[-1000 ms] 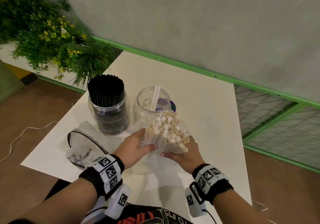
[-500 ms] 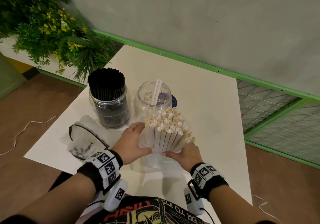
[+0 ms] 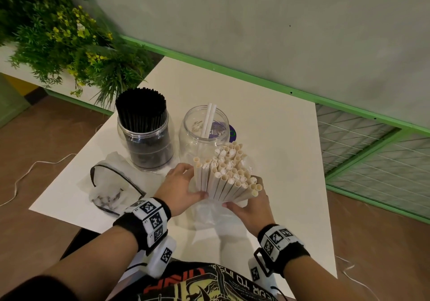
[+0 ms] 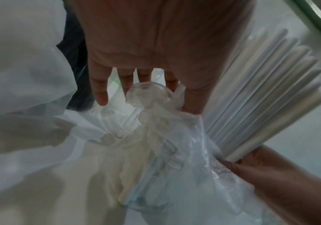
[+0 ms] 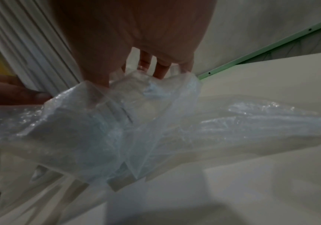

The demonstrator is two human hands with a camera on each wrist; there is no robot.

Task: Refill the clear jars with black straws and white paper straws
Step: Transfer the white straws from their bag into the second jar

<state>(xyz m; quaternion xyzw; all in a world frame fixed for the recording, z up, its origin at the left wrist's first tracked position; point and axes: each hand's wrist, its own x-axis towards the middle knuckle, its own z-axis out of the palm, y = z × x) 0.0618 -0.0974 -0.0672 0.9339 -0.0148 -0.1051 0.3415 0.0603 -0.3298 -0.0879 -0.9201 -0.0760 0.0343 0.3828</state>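
Note:
Both hands hold a thick bundle of white paper straws (image 3: 229, 175) upright just in front of the jars. My left hand (image 3: 183, 184) grips its left side, and my right hand (image 3: 246, 205) cups its base from the right. A clear plastic bag (image 3: 209, 214) hangs crumpled under the bundle. The left wrist view shows the straws (image 4: 261, 99) and the bag (image 4: 165, 152), and so does the right wrist view, with straws (image 5: 30, 53) and bag (image 5: 117, 121). One clear jar (image 3: 144, 142) is packed with black straws. The other clear jar (image 3: 197, 142) holds only two white straws.
An empty bag with a black rim (image 3: 109, 184) lies left of my hands on the white table (image 3: 279, 138). A leafy plant (image 3: 65, 40) stands past the table's far left corner. A green-framed wire panel (image 3: 372, 156) runs along the right side.
The straw bundle has risen slightly and its tops have fanned out more. Both hands keep their hold. The jars have not moved.

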